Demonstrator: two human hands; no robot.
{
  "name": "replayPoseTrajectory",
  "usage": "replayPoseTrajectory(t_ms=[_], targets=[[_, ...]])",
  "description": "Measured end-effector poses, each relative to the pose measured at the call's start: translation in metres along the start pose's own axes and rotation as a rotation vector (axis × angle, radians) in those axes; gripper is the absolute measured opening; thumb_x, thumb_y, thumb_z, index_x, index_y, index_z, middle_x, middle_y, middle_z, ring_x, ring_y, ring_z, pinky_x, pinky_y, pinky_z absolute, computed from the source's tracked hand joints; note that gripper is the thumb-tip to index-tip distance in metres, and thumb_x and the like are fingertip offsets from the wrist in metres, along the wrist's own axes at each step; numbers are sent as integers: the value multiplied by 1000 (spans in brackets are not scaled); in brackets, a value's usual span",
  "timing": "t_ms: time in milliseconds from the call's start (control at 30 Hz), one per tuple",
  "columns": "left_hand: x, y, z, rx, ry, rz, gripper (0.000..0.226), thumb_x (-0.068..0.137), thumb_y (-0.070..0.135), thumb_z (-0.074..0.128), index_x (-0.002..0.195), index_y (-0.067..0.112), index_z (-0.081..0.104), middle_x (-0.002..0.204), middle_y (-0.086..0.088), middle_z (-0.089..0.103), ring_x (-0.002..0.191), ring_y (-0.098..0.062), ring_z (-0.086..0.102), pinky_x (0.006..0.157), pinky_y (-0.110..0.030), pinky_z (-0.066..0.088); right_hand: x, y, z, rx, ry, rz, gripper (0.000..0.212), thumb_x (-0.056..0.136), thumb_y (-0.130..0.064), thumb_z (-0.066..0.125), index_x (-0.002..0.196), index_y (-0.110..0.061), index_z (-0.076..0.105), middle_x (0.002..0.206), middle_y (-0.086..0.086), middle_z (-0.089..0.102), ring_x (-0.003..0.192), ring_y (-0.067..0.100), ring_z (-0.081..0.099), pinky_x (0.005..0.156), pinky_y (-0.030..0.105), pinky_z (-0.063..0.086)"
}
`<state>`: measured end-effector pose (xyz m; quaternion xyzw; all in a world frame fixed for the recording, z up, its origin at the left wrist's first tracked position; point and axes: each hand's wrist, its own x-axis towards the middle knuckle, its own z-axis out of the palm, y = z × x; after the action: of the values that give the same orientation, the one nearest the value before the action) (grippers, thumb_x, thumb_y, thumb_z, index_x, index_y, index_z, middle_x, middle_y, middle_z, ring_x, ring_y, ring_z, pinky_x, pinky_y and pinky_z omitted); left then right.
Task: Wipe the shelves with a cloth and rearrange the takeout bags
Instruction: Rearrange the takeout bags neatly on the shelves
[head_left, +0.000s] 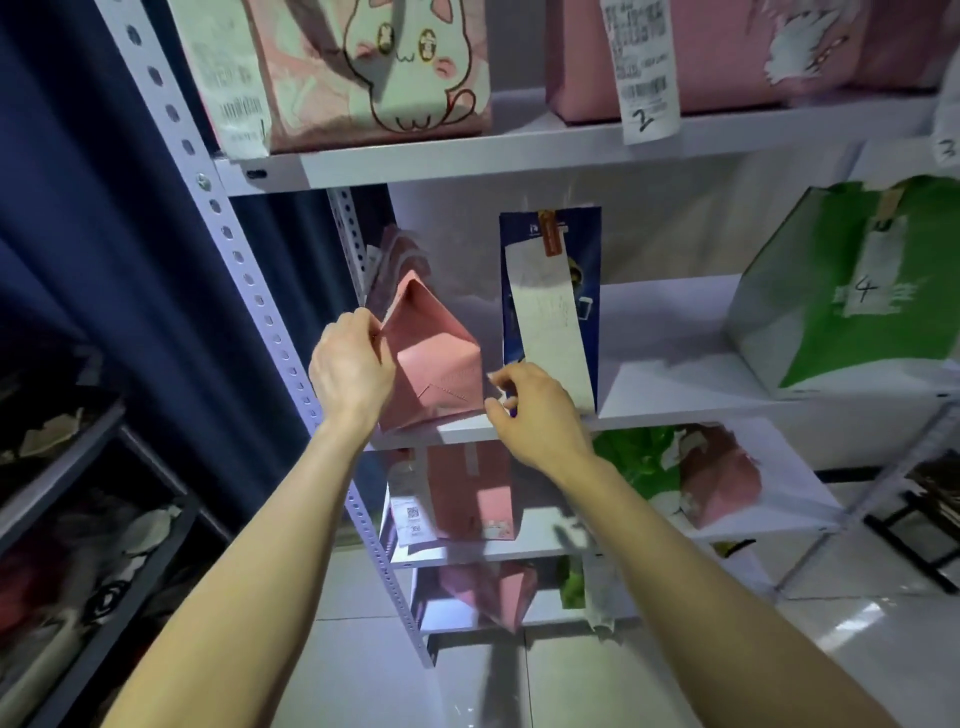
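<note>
Left hand (353, 369), right hand (535, 410) and forearms are bare.

Matt pink paper bag (434, 358); painted perforated metal shelf upright (244, 260); glossy floor tiles (857, 623).

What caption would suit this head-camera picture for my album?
Left hand pinches a tipped pink bag on a white shelf; right hand close beside it.
</note>
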<state>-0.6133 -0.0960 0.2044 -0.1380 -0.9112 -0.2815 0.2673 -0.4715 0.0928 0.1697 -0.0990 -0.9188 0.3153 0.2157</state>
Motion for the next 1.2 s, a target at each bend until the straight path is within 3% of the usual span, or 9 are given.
replayPoseTrajectory(t_ms=[133, 233, 433, 567, 700, 833, 967, 1100, 1200], targets=[[-29, -20, -26, -90, 85, 28, 6, 100, 24, 57, 95, 26, 55, 95, 12, 61, 83, -17, 58, 71, -41, 50, -3, -21, 10, -10, -18, 36, 54, 102, -40, 64, 150, -19, 50, 146, 5, 54, 111, 26, 68, 98, 43, 56], [-55, -29, -49, -149, 91, 85, 7, 100, 22, 60, 95, 26, 59, 93, 12, 60, 77, -13, 55, 69, -37, 50, -10, -41, 14, -14, 2, -4, 56, 105, -47, 57, 153, -19, 49, 146, 7, 56, 123, 31, 63, 102, 48, 53], [-111, -11, -91, -211, 50, 194, 8, 98, 25, 68, 92, 29, 63, 90, 12, 62, 77, -12, 57, 71, -39, 54, -35, -61, 3, -20, 121, -86, 17, 104, -28, 56, 98, -19, 69, 91, 10, 74, 85, 39, 68, 68, 42, 49], [-149, 16, -104, -273, 54, 224, 14, 103, 46, 62, 93, 37, 64, 95, 17, 68, 87, -10, 65, 73, -30, 53, -68, -37, -25, 9, 168, -32, 19, 101, -16, 53, 101, -18, 72, 86, 13, 72, 74, 37, 65, 66, 42, 53], [-190, 35, -102, -426, 202, -32, 14, 102, 43, 65, 116, 39, 62, 117, 17, 59, 105, -12, 64, 86, -37, 57, -120, 20, -65, 103, 113, 78, 34, 96, -11, 49, 120, -20, 70, 96, 11, 74, 79, 32, 67, 71, 40, 56], [-238, 53, -83, -555, -51, -241, 36, 95, 50, 67, 117, 23, 61, 126, -10, 57, 122, -34, 59, 101, -51, 56, -181, 92, -112, 296, 21, 209, 24, 109, -28, 53, 124, -33, 70, 107, -4, 78, 93, 20, 72, 85, 45, 60], [-288, 88, -69, -668, -348, -382, 37, 102, 47, 67, 133, 27, 63, 119, 11, 73, 108, -8, 71, 94, -34, 61, -238, 138, -148, 572, -7, 258, 23, 111, -24, 54, 119, -39, 68, 113, -8, 78, 106, 17, 74, 98, 48, 60], [-318, 119, -53, -724, -373, -433, 12, 104, 31, 72, 114, 26, 75, 103, 14, 81, 101, -15, 78, 78, -34, 65, -267, 165, -173, 543, -8, 355, 25, 111, -20, 52, 132, -23, 66, 121, 9, 76, 98, 30, 76, 84, 54, 63], [-329, 139, -47, -772, -385, -478, 9, 104, 28, 70, 106, 27, 79, 98, 13, 82, 101, -23, 77, 72, -40, 64, -284, 174, -186, 500, 43, 493, 37, 113, -40, 44, 141, -23, 61, 132, 5, 72, 104, 18, 72, 83, 41, 62]])
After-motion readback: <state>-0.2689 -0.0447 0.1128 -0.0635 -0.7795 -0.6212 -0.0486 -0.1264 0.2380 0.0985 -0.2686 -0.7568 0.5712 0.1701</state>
